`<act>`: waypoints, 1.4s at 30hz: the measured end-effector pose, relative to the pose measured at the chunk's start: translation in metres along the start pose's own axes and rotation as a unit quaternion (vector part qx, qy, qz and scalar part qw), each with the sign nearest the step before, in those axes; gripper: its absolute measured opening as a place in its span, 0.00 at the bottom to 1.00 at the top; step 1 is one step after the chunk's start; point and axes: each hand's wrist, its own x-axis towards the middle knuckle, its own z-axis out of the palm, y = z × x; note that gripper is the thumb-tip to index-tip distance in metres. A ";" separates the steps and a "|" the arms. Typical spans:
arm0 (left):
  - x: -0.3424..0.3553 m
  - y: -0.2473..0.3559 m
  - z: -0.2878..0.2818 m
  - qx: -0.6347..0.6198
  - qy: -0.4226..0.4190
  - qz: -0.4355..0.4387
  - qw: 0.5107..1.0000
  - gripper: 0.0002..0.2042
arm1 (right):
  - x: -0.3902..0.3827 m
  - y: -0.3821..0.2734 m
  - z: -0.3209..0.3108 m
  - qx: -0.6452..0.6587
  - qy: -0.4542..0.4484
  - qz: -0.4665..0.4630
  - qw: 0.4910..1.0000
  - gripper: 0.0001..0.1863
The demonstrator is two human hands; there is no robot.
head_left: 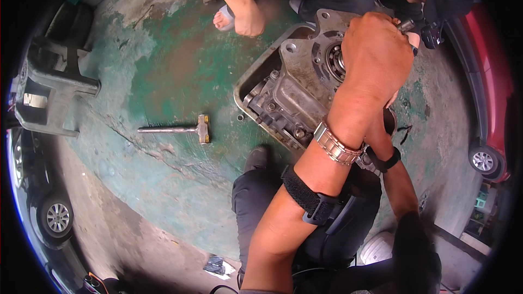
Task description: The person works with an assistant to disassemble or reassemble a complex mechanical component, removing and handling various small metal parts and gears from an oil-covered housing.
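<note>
A greasy metal gearbox housing [297, 95], with a round bearing [335, 61] set in its flange, lies in a shallow metal tray [243, 83]. Over the flange, beside the bearing, my left hand [378, 49] is closed in a fist. The end of a short metal rod [406, 25] sticks out past its knuckles; the rest of the rod is hidden. Below it, my right hand [392, 99] is mostly covered by my left wrist and forearm, near the housing's right side. Its fingers barely show, so their grip cannot be made out.
A hammer [203, 129] lies on the green-stained floor, left of the tray. A grey plastic stool [60, 84] stands farther left. Across from me another person's hand [250, 20] hangs beyond the tray. A red car [493, 76] is at right, a dark car [41, 207] at left.
</note>
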 end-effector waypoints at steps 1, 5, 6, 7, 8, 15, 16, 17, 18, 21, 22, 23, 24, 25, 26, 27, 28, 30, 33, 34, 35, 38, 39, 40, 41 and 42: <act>0.000 0.000 0.001 0.002 0.001 0.007 1.000 0.10 | 0.000 0.003 0.002 -0.013 -0.003 -0.007 1.000 0.28; 0.001 0.002 0.000 0.004 -0.030 -0.042 0.999 0.07 | -0.003 0.007 0.004 -0.024 -0.005 -0.017 1.000 0.28; 0.001 0.003 -0.001 0.003 -0.027 -0.035 0.999 0.06 | -0.002 0.007 0.005 -0.006 0.008 -0.013 1.000 0.28; 0.002 0.003 -0.002 0.001 -0.023 -0.028 0.999 0.05 | -0.001 0.006 0.004 -0.013 -0.006 -0.010 1.000 0.27; 0.002 0.003 -0.002 -0.001 -0.022 -0.032 0.999 0.05 | 0.000 0.005 0.006 -0.001 -0.013 0.004 1.000 0.26; 0.002 -0.006 -0.002 -0.026 -0.022 0.010 0.999 0.10 | 0.006 -0.010 -0.010 -0.124 -0.048 -0.106 0.985 0.10; 0.003 -0.008 -0.004 0.021 -0.016 0.089 0.996 0.09 | 0.005 -0.012 -0.013 -0.119 -0.040 -0.132 0.983 0.07; 0.004 -0.010 -0.005 0.026 -0.022 0.117 0.993 0.10 | 0.004 -0.013 -0.013 -0.072 -0.023 -0.123 0.990 0.06; 0.005 -0.011 -0.005 0.031 -0.013 0.114 0.993 0.12 | 0.005 -0.013 -0.012 -0.070 -0.020 -0.119 0.990 0.07; 0.003 -0.009 -0.010 -0.075 -0.054 -0.025 0.995 0.15 | 0.008 -0.013 -0.006 -0.066 -0.016 -0.120 0.990 0.07; 0.003 -0.008 -0.010 -0.058 -0.048 0.013 0.997 0.17 | 0.007 -0.014 -0.004 -0.074 -0.019 -0.120 0.990 0.07; 0.003 -0.007 -0.011 -0.084 -0.042 0.058 0.994 0.17 | 0.007 -0.015 -0.003 -0.086 -0.018 -0.117 0.989 0.08; 0.004 -0.005 -0.012 -0.084 -0.055 -0.034 0.994 0.17 | 0.007 -0.015 -0.001 -0.098 -0.003 -0.127 0.987 0.09; 0.004 -0.004 -0.014 -0.081 -0.068 -0.126 0.986 0.17 | 0.005 -0.017 -0.001 -0.087 -0.009 -0.106 0.991 0.09; 0.004 -0.003 -0.014 -0.097 -0.058 -0.139 0.984 0.17 | 0.004 -0.018 0.000 -0.079 -0.013 -0.084 0.993 0.09; 0.005 -0.003 -0.013 -0.118 -0.049 -0.154 0.980 0.17 | 0.003 -0.019 -0.001 -0.071 -0.016 -0.062 0.995 0.10; 0.004 -0.002 -0.015 -0.106 -0.057 -0.166 0.979 0.17 | 0.005 -0.019 -0.001 -0.062 0.002 -0.077 0.995 0.11; 0.006 -0.003 -0.014 -0.095 -0.049 -0.168 0.980 0.17 | 0.005 -0.020 -0.004 -0.054 -0.003 -0.078 0.995 0.11; 0.008 -0.005 -0.015 -0.049 -0.052 -0.162 0.984 0.17 | 0.004 -0.020 -0.009 -0.065 -0.033 -0.094 0.993 0.09; 0.009 -0.005 -0.015 -0.028 -0.055 -0.175 0.983 0.18 | 0.003 -0.019 -0.011 -0.072 -0.045 -0.101 0.991 0.09; 0.009 -0.005 -0.016 -0.038 -0.056 -0.157 0.985 0.17 | 0.003 -0.018 -0.012 -0.080 -0.073 -0.097 0.989 0.09; 0.008 -0.005 -0.016 -0.128 -0.045 -0.192 0.972 0.15 | 0.004 -0.015 -0.014 -0.102 -0.103 -0.117 0.983 0.10; 0.007 -0.004 -0.014 -0.129 -0.039 -0.188 0.973 0.14 | 0.006 -0.013 -0.013 -0.100 -0.094 -0.132 0.982 0.11; 0.008 -0.003 -0.013 -0.139 -0.042 -0.167 0.975 0.14 | 0.007 -0.012 -0.014 -0.085 -0.086 -0.138 0.983 0.09; 0.008 -0.002 -0.011 -0.150 -0.040 -0.158 0.975 0.13 | 0.009 -0.012 -0.013 -0.100 -0.107 -0.123 0.982 0.08; 0.007 0.000 -0.012 -0.134 -0.046 -0.167 0.976 0.13 | 0.010 -0.012 -0.012 -0.108 -0.110 -0.121 0.981 0.08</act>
